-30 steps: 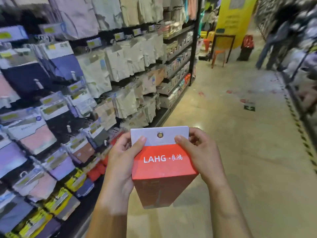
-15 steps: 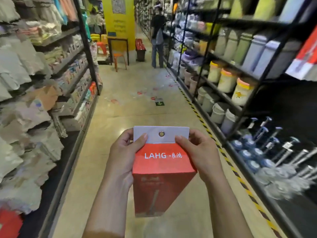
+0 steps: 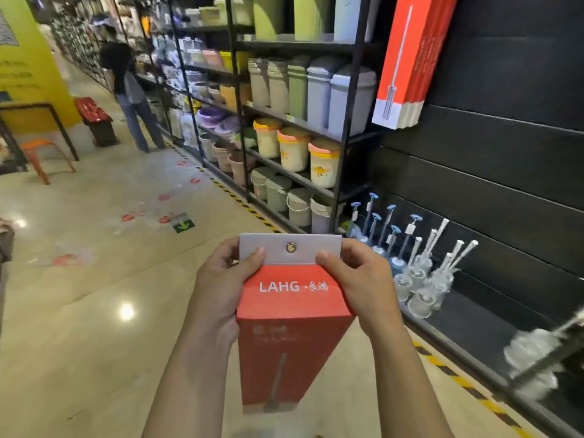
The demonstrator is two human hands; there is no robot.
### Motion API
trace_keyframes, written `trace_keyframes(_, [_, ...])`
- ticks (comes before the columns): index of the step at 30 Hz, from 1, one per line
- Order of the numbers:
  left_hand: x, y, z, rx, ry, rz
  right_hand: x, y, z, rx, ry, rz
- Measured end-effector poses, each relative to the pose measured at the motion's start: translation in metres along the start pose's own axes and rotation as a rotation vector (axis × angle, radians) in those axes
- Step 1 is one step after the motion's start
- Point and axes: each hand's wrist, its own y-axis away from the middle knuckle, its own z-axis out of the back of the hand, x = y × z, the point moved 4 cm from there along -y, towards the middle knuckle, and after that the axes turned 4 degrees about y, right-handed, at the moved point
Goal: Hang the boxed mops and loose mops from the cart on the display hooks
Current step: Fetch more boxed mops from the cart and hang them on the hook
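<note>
Mop box [image 3: 294, 327], red with white "LAHG" lettering, is held upright at mid-frame above the aisle floor [image 3: 94, 311], white hang tab [image 3: 311, 245] uppermost. A metal eyelet [image 3: 290, 247] sits at the centre of the tab. The lower end of the box is blurred.

Left hand [image 3: 221, 289] grips the left edge of the box top: thumb pressed on the front of the tab, fingers curled behind it. Right hand [image 3: 363, 279] grips the right edge in the same way, thumb on the tab front, fingers behind. Both hands are closed on the box.

To the right stands a dark panelled wall [image 3: 505, 184]. At its upper left, several red mop boxes [image 3: 407, 58] with white lower ends lie tilted against it; their upper ends are out of frame. Along the base ledge of the wall, near the right hand, stand long-handled brushes in clear holders [image 3: 420, 273].

Left of the wall, a black shelf rack [image 3: 346, 153] carries lidded bins [image 3: 319, 90] and buckets [image 3: 294, 150]. A yellow-black hazard stripe [image 3: 240, 200] runs along the rack base on the floor. Farther down the aisle a person [image 3: 126, 90] stands at the rack, with an orange stool [image 3: 41, 153] at the left edge of the floor.
</note>
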Motion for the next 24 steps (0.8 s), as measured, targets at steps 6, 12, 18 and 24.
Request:
trace_keyframes(6, [0.019,-0.103,-0.064,0.056,-0.034,0.05,-0.036,-0.105,0.018,-0.046,0.007,-0.046])
trace_keyframes(12, [0.027,-0.203,-0.116,0.069,-0.017,0.041,-0.056,-0.212,0.021,-0.055,0.014,-0.059])
trace_keyframes(18, [0.032,-0.301,-0.17,0.136,-0.035,0.061,-0.071,-0.303,0.033,-0.151,0.05,-0.075])
trace_keyframes(24, [0.041,-0.421,-0.222,0.255,-0.011,0.112,-0.084,-0.403,0.035,-0.258,0.114,-0.077])
